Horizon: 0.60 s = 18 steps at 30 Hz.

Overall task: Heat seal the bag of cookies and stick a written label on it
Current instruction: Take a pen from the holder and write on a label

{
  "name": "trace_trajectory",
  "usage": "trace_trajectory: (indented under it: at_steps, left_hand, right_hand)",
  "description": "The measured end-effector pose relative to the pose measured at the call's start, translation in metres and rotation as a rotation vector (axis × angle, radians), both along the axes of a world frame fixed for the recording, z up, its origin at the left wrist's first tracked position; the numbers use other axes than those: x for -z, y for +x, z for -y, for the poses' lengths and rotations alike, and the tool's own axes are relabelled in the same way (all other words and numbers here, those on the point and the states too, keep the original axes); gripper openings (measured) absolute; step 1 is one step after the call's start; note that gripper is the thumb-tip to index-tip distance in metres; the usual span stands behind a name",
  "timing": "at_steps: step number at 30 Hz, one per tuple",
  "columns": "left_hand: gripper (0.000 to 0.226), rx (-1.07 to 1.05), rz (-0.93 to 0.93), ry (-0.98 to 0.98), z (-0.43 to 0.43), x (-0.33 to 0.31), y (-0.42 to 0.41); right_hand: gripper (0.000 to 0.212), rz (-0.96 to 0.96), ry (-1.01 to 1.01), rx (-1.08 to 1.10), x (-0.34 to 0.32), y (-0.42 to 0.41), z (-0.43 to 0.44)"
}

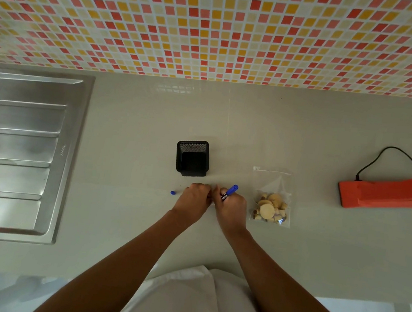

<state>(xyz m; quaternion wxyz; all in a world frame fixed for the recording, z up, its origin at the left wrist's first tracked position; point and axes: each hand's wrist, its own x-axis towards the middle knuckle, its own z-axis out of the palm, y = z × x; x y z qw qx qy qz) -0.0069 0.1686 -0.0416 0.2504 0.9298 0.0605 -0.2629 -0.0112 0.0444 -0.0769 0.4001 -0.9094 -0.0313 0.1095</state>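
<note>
Sealer [387, 193] cut off; right hand [231, 207] grips pen [230, 191].

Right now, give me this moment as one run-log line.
right hand grips blue marker | left hand curled beside it, contents hidden | cap off, on counter | cookie bag untouched | heat sealer far right

A wall of small mosaic tiles [215, 27] in red, orange, yellow and cream is seen behind a pale grey countertop [126, 120]. A stainless-steel sink [19, 146] with a ribbed drainboard is set into the counter at left. Light is faintly reflected near the wall.
</note>
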Motion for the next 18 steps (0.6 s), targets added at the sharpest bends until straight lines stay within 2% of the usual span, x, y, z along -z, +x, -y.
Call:
trace_trajectory:
  at_steps: [7,10,14,18]
  left_hand:
    - [0.02,0.008,0.017,0.025,-0.001,0.0,-0.001]
    - [0.019,0.02,0.046,0.078,-0.001,-0.001,-0.004]
    - [0.018,0.002,0.084,0.122,-0.003,-0.002,-0.009]
    - [0.019,-0.047,0.092,0.129,-0.006,-0.003,-0.013]
  right_hand:
    - [0.041,-0.041,0.064,0.059,-0.004,-0.001,0.0]
    - [0.051,-0.038,0.146,0.21,-0.008,0.003,0.0]
    - [0.041,-0.074,0.325,0.429,-0.019,0.009,-0.009]
    - [0.039,-0.094,0.423,0.473,-0.019,0.01,-0.018]
